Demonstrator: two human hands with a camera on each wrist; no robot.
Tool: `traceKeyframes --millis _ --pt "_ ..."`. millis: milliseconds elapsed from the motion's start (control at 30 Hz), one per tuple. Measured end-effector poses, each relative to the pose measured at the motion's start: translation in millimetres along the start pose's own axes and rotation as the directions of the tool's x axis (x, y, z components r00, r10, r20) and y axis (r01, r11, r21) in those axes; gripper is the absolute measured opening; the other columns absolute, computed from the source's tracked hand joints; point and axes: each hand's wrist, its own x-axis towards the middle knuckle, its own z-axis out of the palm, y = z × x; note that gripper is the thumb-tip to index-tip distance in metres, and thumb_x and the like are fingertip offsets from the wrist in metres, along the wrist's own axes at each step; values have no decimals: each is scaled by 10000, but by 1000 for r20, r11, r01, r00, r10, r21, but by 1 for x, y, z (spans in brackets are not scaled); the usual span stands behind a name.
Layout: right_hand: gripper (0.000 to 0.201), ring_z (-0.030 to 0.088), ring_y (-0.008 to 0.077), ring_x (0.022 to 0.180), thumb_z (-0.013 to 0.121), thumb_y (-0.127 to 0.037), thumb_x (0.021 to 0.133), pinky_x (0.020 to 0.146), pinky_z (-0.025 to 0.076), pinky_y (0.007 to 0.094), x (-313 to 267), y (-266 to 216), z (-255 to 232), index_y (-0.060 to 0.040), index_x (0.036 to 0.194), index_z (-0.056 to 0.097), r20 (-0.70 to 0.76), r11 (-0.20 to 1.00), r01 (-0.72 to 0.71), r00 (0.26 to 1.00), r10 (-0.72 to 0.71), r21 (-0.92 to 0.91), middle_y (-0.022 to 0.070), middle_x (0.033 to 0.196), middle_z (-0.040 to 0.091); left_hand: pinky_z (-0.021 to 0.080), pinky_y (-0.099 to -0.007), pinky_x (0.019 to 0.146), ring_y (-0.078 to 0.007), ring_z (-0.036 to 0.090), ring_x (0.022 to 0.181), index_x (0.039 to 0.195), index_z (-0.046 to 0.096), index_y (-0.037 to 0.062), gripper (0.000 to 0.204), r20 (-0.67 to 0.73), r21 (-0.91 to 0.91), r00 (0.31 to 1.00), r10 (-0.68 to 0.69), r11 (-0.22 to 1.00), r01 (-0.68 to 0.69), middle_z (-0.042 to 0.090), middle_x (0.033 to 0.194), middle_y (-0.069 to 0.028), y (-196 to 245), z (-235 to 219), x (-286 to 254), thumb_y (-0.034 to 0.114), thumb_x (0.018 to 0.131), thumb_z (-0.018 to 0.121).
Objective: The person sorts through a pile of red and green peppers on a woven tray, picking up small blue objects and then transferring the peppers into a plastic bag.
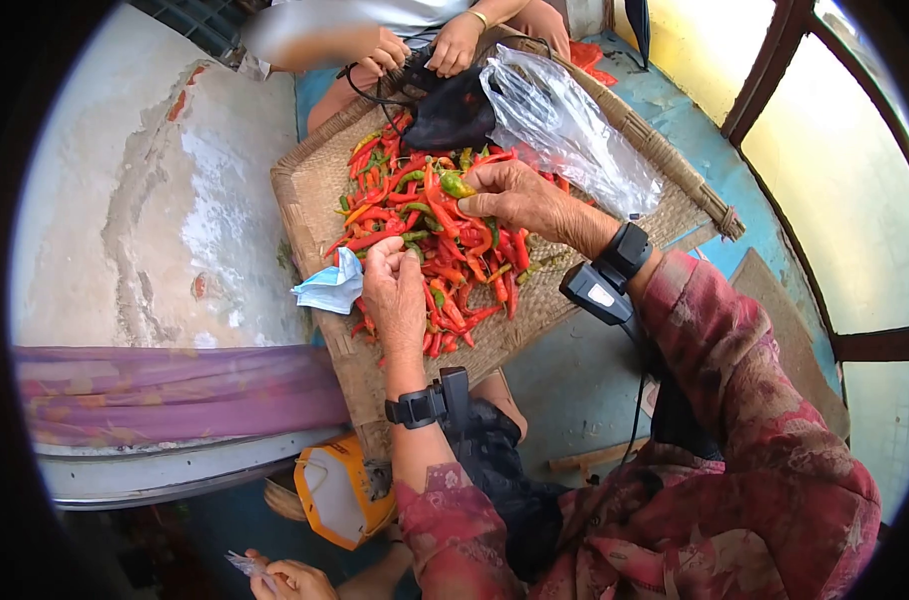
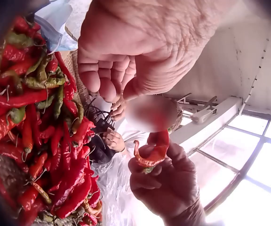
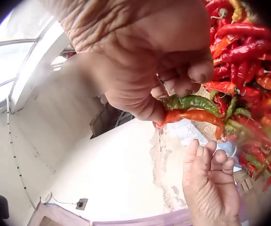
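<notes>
Nearest the head camera is the person's patterned red sleeve [image 1: 735, 420], and from it the right hand [image 1: 520, 200] reaches over a woven tray [image 1: 595, 120] heaped with chillies [image 1: 435, 240]. That hand pinches a small bunch of chillies, a green one [image 3: 192, 101] and an orange-red one [image 3: 194, 116], lifted just clear of the pile. The left hand [image 1: 395, 295] hovers over the near edge of the pile with its fingers loosely curled; no chilli can be made out in it. Judging by the pile, the sorting seems far from finished: most chillies lie mixed, red among green, and no separate sorted heap shows on the tray. A crumpled blue face mask [image 1: 332, 285] sits at the tray's left edge beside the left hand, and a clear plastic bag [image 1: 565, 125] and a black bag [image 1: 450, 110] cover its far end, where a second person's hands [image 1: 420, 45] work.
</notes>
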Motion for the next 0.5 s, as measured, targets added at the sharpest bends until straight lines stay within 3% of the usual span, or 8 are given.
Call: traceKeyframes --millis 33,67,167,200,300,367,433,500 --pt "148 447 52 513 626 -159 813 464 370 231 4 8 -3 -44 747 559 -38 979 103 993 -112 -176 -62 651 515 450 -269 618 -136 553 669 1018 526 -14 234 0 98 1000 22 995 -22 597 786 -90 -5 2 2 112 823 552" --pt "214 523 113 529 642 -215 772 492 417 283 5 17 -7 -17 725 577 -115 949 86 985 -126 -303 46 585 549 459 -299 634 -168 574 671 973 550 -17 229 19 109 1000 20 994 -22 610 764 -106 -10 5 3 150 817 570" --pt "189 398 49 513 657 -173 789 466 355 243 -6 9 -7 -20 758 551 -154 884 74 975 -163 -462 -30 559 457 463 -311 632 -190 591 663 971 553 -13 242 23 174 999 34 984 -38 617 738 -115 -21 21 10 166 812 585" --pt "213 372 65 500 671 -178 775 451 335 270 -7 9 -7 -15 748 537 -174 834 99 958 -226 -542 -1 518 415 455 -243 566 -106 546 613 944 551 -19 277 16 179 1000 25 983 -28 603 720 -61 -21 26 13 207 799 621" --pt "225 357 85 492 668 -181 774 445 320 291 -8 12 -11 -12 738 523 -184 825 74 960 -211 -561 20 514 395 466 -287 578 -136 562 612 882 556 -15 333 -3 269 1000 -26 963 26 611 707 -79 -21 41 19 282 770 654" --pt "248 348 129 482 651 -182 784 451 323 309 -6 15 -17 -4 714 494 -164 772 115 948 -274 -626 46 512 382 466 -317 593 -172 575 613 847 559 2 363 -29 358 999 -37 933 45 609 688 -101 -19 51 23 328 738 675" --pt "205 448 196 497 636 -176 789 493 388 331 -8 14 -19 11 793 552 -126 723 98 960 -249 -684 91 546 470 452 -425 682 -351 595 757 862 539 31 371 -4 625 1000 11 780 -6 613 754 -173 -12 57 21 362 735 650" --pt "239 571 276 597 627 -170 780 573 453 357 -9 19 -19 14 929 594 -133 711 120 948 -290 -693 152 643 572 443 -441 704 -379 578 798 842 548 28 339 1 600 1000 -21 800 16 611 779 -191 -14 60 23 332 731 650"
